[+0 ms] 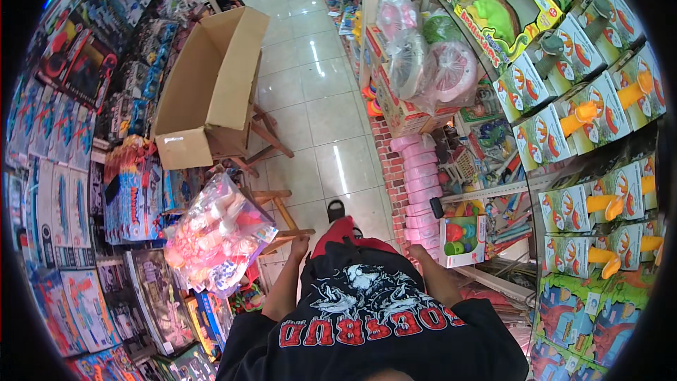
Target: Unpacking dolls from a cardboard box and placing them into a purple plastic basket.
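Note:
My left hand (300,243) hangs low beside my body, near the end of a wooden stool (282,210). On that stool leans a clear bag of pink and white toys (222,234). My right hand (421,254) hangs on the other side, close to a column of pink packages (417,187) and a boxed set of colourful toys (463,241). Nothing shows in either hand; from above, the fingers are foreshortened and mostly hidden.
An open cardboard box (190,92) rests tilted on another wooden stand (268,130) to the left. Shelves packed with boxed toys line both sides. Plastic-wrapped toys (430,63) sit on a carton at right. A tiled aisle (310,85) runs ahead.

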`<state>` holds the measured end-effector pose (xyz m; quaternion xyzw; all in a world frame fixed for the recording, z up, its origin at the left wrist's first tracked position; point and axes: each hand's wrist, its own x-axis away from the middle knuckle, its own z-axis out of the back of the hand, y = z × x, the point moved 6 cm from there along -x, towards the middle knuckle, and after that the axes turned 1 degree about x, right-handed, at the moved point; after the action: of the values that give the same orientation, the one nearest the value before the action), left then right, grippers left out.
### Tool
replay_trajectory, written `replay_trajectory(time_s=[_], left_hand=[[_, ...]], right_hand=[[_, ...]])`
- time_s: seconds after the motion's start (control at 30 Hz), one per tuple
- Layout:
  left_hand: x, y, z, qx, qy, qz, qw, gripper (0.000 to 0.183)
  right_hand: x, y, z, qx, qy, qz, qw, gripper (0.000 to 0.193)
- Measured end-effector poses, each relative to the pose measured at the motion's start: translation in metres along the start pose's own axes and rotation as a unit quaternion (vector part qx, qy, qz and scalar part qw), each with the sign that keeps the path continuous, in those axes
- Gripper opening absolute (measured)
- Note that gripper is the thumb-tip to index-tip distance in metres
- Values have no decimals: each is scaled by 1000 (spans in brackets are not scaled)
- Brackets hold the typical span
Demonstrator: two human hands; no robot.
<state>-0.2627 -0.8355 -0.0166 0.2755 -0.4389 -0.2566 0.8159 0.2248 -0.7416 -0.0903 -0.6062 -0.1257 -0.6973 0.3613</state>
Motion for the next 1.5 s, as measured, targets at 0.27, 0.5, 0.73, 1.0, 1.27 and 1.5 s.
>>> replay_trajectory(time_s=[0.27, 0.5, 0.73, 1.0, 1.27, 1.5], left_hand=[[-129, 123, -13, -184, 1, -17, 983, 49], [-220, 194, -23, -243, -145, -86, 955, 55], [-311, 141, 17, -151, -222, 96, 958, 52], [-356, 98, 90, -210, -199, 61, 955, 33], [-328, 86, 37, 317, -144, 244, 905, 22], [-268, 183, 13, 321, 18, 295, 900, 26]], right_hand=[[-9, 0, 16, -19, -32, -83, 996, 35], [-21, -124, 46, -84, 33, -86, 992, 31], [-63, -282, 89, -36, 32, 42, 998, 33], [-108, -452, 105, -9, 14, 82, 997, 35], [-182, -627, 105, 176, -61, 164, 969, 32], [-224, -756, 117, 340, -63, 234, 909, 27]])
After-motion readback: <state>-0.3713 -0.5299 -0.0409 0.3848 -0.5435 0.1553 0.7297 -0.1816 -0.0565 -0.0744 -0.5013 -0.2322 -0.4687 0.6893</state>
